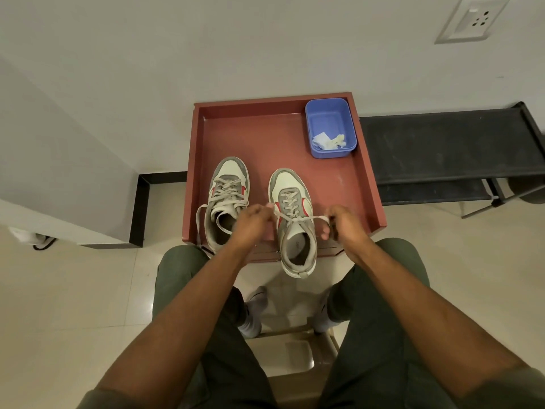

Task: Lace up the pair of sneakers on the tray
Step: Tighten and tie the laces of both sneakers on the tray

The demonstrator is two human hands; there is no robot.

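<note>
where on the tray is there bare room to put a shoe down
Free: the far-left stretch of the tray, between its back wall, the blue tub and the sneaker toes. Crowded: the near edge, where both sneakers and both hands pull laces.

The single head-worn view looked steeply down and forward from a seated person. Both forearms ran up from the lower corners toward the frame's centre, close to the lens. The red tray (365, 172) sat mid-frame, wall above, tiled floor (73, 290) at lower left.
</note>
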